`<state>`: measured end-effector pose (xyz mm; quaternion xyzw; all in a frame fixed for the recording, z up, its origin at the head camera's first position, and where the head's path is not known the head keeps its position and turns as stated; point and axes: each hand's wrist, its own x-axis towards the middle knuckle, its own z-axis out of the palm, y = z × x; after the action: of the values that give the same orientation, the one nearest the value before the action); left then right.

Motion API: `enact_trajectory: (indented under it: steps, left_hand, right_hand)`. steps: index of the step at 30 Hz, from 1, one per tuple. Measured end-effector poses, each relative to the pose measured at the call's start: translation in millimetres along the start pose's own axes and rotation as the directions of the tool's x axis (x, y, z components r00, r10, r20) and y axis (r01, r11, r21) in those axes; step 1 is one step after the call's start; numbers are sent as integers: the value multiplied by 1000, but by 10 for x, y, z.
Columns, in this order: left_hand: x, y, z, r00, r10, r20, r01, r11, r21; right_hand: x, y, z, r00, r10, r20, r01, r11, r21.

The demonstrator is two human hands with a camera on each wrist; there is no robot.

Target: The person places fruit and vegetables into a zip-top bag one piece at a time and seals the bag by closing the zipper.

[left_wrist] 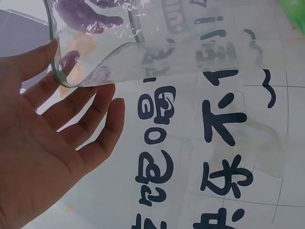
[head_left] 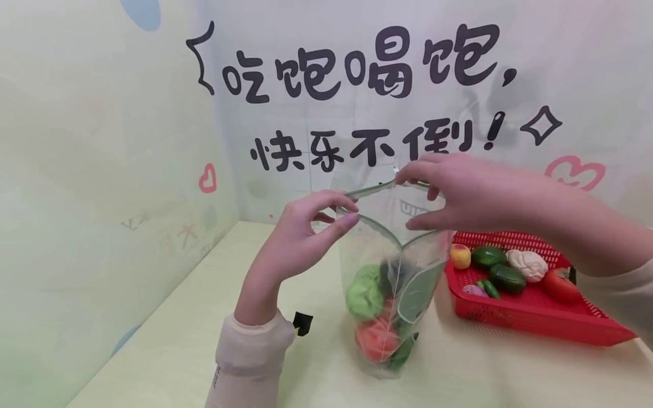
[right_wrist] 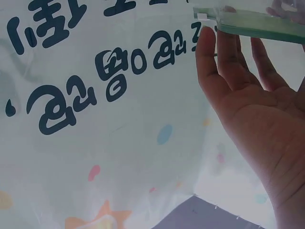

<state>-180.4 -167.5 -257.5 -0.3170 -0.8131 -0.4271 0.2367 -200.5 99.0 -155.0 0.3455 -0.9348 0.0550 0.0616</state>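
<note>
A clear zip bag (head_left: pixel 369 243) with a green-edged mouth stands upright on the table, its mouth spread apart. Inside it show a round green vegetable (head_left: pixel 364 292), a red tomato-like one (head_left: pixel 376 340), a dark purple one (head_left: pixel 394 275) and a long green one (head_left: pixel 403 354) near the bottom. My left hand (head_left: pixel 306 232) pinches the mouth's left corner between thumb and index finger; the other fingers (left_wrist: pixel 114 117) stay loosely bent outside. Over the right side of the mouth, my right hand (head_left: pixel 459 192) holds the rim, fingertips at the far edge beside the green zip strip (right_wrist: pixel 257 27).
To the right of the bag stands a red perforated basket (head_left: pixel 530 323) with several vegetables, among them dark green ones (head_left: pixel 507 277) and a tomato (head_left: pixel 561 285). A small black piece (head_left: pixel 303 323) shows by the left sleeve. A wall sheet (head_left: pixel 285 34) with printed characters rises behind.
</note>
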Motion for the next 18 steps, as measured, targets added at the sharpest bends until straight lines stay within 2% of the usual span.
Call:
enact_trajectory:
  steps: [5,11,14,18]
  left_hand:
    - [4,21,-3,1000,1,13,-2,1000,15]
    - [6,39,7,1000,9,1,-9,1000,13]
    - [5,42,8,1000,8,-8,-8,1000,10]
    - [4,42,5,1000,2,-6,-2,1000,9]
  right_hand:
    - [-31,93,-50,996,9,-93,-14,999,-45]
    - [-43,365,-86,986,44,-163,-56,996,-68]
    - [-30,566,-83,983,75,-170,-88,994,-71]
    - [2,890,3,985,124,-117,-132,989,-66]
